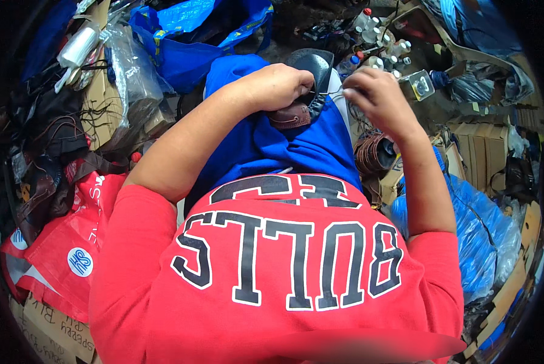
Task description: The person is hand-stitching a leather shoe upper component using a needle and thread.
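I have the shoe point(320, 85) over the lap, above the blue shorts point(278, 142), so I take it as my landmark. Its long axis runs away from the wearer's body and leans a little to the right: the brown, stitched end is nearest the body, and the black end points outward.

My left hand point(284, 87) is on the shoe's left side, clamped around its edge with the fingers curled in, thumb side toward the shoe. My right hand point(378, 100) hangs just right of the shoe, apart from it, with its fingers bent. A pale thread point(336, 93) spans the gap between the two; I cannot tell whether the fingertips are pinched on it.

The relation I judge to count most is that short sideways gap: the shoe lies left of the right hand, the thread crosses its long axis, and the left hand is the nearer one.

Beyond the shoe to the left I see a blue bag point(169, 54); beyond it to the right, a cluster of small bottles point(374, 35); farther right, a clear container point(419, 86)
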A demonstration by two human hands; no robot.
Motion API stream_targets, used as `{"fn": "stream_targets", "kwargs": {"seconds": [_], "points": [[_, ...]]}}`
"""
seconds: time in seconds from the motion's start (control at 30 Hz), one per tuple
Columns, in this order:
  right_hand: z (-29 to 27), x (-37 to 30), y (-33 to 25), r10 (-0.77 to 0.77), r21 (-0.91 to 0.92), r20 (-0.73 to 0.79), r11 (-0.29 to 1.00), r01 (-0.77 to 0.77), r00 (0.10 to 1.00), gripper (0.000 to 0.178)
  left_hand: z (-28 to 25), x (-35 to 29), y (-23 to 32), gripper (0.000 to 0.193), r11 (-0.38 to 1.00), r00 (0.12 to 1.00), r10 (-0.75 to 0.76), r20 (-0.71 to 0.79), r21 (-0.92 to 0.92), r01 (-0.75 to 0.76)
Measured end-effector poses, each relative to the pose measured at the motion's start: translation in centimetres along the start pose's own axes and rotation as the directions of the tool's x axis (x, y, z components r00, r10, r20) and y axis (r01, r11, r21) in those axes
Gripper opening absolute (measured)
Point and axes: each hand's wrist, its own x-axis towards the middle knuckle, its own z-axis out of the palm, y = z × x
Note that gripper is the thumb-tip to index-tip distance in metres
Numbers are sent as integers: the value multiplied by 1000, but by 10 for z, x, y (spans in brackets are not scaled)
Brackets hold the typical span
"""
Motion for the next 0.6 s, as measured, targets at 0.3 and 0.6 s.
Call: {"fn": "stream_targets", "kwargs": {"seconds": [0.3, 0.6], "points": [[23, 1, 0, -171, -192, 266, 955, 227, 948, 7, -2, -19, -21, 10, 974, 975, 209, -77, 110, -200], [-16, -24, 26, 511, 866, 64, 398, -302, 857, 16, -95, -102, -24, 15, 858, 881, -210, -423, -511, -41]]}}
